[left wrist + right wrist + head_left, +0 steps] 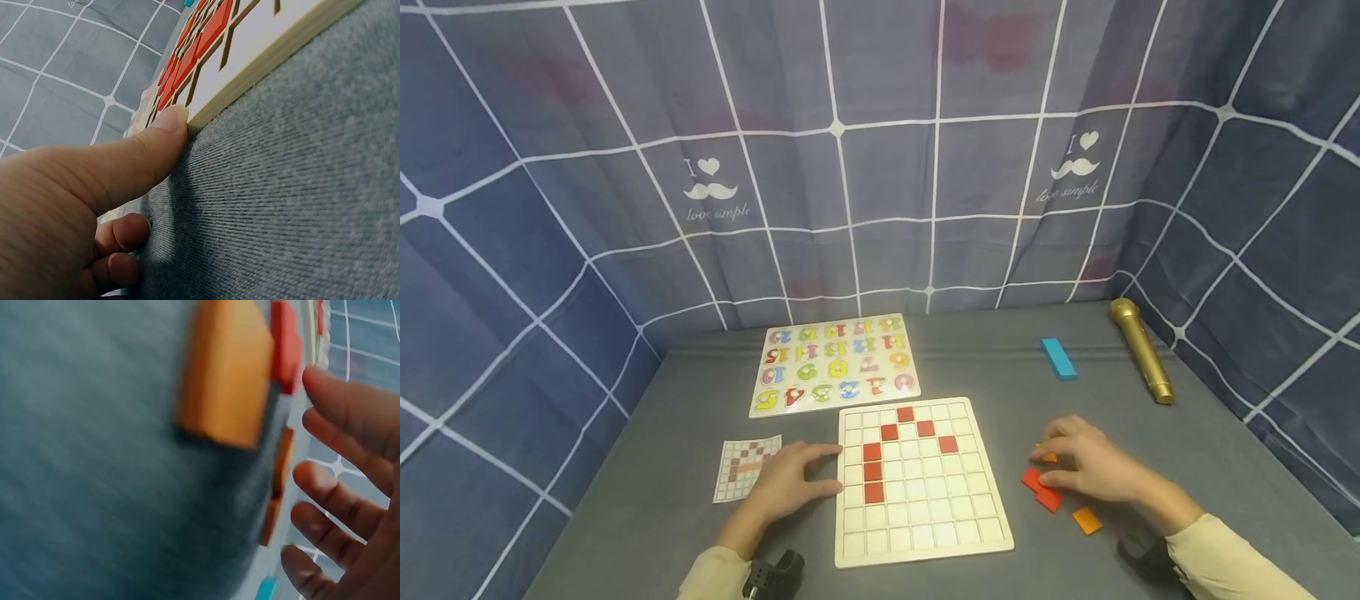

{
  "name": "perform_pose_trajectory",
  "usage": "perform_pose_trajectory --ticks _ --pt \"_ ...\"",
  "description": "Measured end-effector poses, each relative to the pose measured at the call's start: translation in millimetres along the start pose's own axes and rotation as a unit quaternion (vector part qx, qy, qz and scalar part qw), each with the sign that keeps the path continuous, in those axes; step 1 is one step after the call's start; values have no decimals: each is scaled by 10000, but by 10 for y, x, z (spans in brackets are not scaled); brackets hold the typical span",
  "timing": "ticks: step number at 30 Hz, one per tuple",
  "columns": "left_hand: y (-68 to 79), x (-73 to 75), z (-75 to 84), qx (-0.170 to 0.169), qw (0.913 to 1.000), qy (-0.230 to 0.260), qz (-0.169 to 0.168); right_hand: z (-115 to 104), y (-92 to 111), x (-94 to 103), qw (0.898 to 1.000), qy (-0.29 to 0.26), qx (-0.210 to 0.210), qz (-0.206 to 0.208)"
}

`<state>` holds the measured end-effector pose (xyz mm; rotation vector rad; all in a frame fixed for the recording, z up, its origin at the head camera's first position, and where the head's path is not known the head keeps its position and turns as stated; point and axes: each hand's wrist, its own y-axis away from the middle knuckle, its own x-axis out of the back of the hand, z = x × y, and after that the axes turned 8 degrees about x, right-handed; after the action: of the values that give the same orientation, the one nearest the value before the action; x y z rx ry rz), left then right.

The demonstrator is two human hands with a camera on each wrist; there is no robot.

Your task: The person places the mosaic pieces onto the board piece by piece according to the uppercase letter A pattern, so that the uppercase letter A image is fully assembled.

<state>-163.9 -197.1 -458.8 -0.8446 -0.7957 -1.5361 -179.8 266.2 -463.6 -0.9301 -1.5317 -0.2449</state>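
A pale wooden grid board (pixel 925 533) lies in the middle of the table, with several red square tiles (pixel 872 472) set in its cells. My left hand (pixel 790 482) touches the board's left edge with its thumb and index fingertips. A small printed pattern card (pixel 727 475) lies partly beneath that hand. To the right of the board, my right hand (pixel 1086 462) hovers close over loose tiles, fingers loosely bent, with nothing visible between them. Two loose red tiles (pixel 1049 499) overlap below its thumb. One orange tile (pixel 1086 521) lies nearer the front; other orange tiles (pixel 284 462) show beside the fingers in the right wrist view.
Behind the grid board is a number puzzle board (pixel 831 402) with colourful numerals. A blue block (pixel 1058 358) and a gold microphone (pixel 1142 350) lie at the back right. A gridded curtain (pixel 887 183) hangs around the back and sides of the table.
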Motion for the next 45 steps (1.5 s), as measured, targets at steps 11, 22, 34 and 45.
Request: perform_pose_trajectory --ticks 11,22,34,45 --pt "6 10 10 -93 9999 -91 63 -175 55 -102 9998 55 76 195" --pt "15 -49 -22 -173 9998 -67 31 -194 -79 -102 9962 227 -762 -355" --pt "12 -22 -10 -132 9998 -34 125 -135 -126 30 9954 411 -566 -651" --pt "11 -19 -3 -40 9999 -11 109 -155 -161 63 9916 611 -797 -818"
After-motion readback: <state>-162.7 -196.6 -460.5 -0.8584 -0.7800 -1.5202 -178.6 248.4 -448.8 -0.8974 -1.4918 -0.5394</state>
